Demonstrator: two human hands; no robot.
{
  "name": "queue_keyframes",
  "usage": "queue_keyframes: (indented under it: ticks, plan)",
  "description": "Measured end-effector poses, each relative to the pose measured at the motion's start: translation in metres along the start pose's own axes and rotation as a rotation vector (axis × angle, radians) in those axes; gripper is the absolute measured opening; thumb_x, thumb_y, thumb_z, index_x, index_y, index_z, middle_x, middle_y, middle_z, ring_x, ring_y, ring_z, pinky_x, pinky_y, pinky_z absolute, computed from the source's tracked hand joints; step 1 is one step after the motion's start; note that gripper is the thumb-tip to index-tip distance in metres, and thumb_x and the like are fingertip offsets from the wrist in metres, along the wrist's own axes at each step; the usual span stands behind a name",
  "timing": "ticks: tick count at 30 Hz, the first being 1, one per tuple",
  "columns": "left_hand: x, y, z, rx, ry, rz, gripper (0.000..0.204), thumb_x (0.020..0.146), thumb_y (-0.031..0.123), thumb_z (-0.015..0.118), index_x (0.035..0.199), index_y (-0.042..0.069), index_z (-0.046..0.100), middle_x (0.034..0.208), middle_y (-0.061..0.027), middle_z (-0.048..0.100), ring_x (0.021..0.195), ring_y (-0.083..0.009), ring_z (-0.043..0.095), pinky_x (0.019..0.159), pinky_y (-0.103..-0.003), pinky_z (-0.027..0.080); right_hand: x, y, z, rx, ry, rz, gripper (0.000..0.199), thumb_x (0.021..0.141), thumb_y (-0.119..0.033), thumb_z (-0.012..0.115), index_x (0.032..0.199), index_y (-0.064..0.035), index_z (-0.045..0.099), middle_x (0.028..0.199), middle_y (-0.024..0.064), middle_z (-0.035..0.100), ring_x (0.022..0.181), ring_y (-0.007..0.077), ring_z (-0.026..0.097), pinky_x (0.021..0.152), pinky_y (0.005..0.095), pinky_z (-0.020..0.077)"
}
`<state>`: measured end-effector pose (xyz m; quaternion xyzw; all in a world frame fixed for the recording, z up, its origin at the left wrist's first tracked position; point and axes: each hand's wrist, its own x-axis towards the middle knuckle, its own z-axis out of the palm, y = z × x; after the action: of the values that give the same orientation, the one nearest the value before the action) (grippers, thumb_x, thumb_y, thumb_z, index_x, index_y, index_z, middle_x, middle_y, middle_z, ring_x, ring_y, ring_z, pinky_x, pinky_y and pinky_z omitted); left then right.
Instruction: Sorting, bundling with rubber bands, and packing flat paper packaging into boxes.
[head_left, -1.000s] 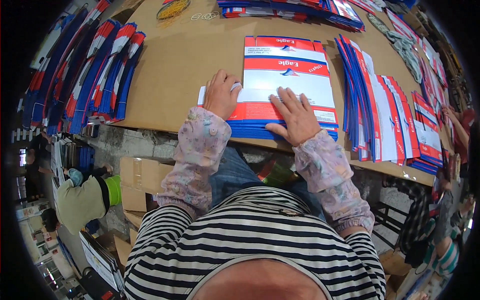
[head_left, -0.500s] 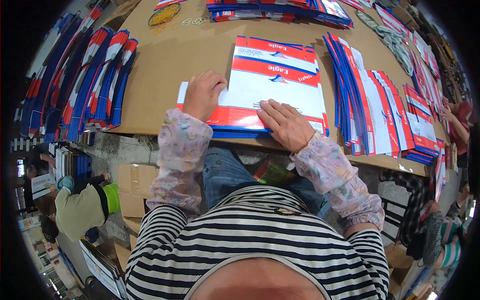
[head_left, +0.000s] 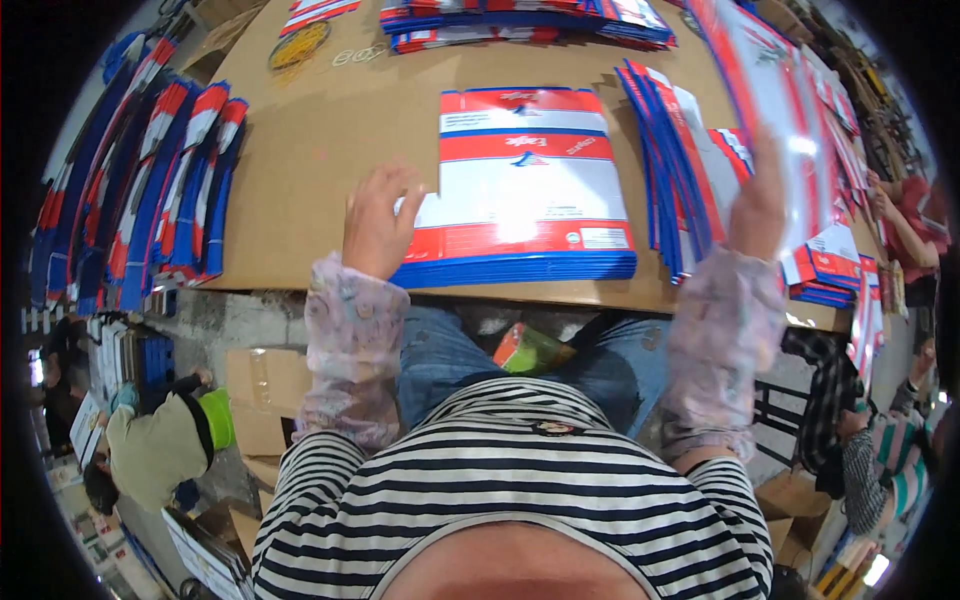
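In front of me lies a neat stack of flat cardboard cartons (head_left: 530, 200) printed red, white and blue, its blue edges toward me. My left hand (head_left: 382, 220) is at the stack's left edge, fingers apart and thumb by the cartons, holding nothing. At the right, my right hand (head_left: 758, 212) grips a flat carton (head_left: 775, 90) at its near part. That carton stands tilted up off the table and is smeared by motion. Beneath and beside it, more flat cartons (head_left: 668, 165) lean in a fanned row.
Bundled flat cartons (head_left: 165, 180) stand at the table's left. Another pile (head_left: 530, 25) lies at the far edge. Yellow rubber bands (head_left: 298, 48) sit at the far left of the brown table (head_left: 330, 120). Other people work on both sides; a cardboard box (head_left: 268, 390) stands below left.
My right hand has left the stack, moved right and lifted a flat carton from the row there. My left hand has let go of the stack's left edge and opened.
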<state>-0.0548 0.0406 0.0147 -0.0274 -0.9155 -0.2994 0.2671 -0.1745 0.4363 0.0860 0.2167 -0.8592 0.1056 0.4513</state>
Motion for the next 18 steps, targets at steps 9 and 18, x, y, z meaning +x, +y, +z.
queue_keyframes:
  ticks: [9, 18]
  plan:
    - [-0.022, 0.000, 0.011, 0.303, -0.228, -0.117, 0.029, 0.087, 0.023, 0.056, 0.109, 0.005, 0.061, 0.104, -0.0131, 0.054, 0.103, -0.0310, 0.048, 0.090, -0.042, 0.035, -0.076, -0.005, 0.065, -0.163, -0.773, 0.498, 0.066, 0.086, -0.049, 0.055, 0.134, -0.0045, 0.042, 0.140, 0.0163, 0.040, 0.130, 0.0286, 0.038, 0.102, 0.0510, 0.0337]
    - [-0.017, 0.000, 0.018, 0.162, -0.084, -0.070, 0.024, 0.083, 0.015, 0.059, 0.104, 0.005, 0.059, 0.106, -0.0120, 0.054, 0.106, -0.0299, 0.048, 0.095, -0.040, 0.033, -0.063, -0.171, 0.046, 0.477, -0.743, -0.229, 0.081, 0.076, -0.051, 0.064, 0.139, -0.0091, 0.034, 0.147, 0.0170, 0.027, 0.137, 0.0331, 0.024, 0.109, 0.0523, 0.0193]
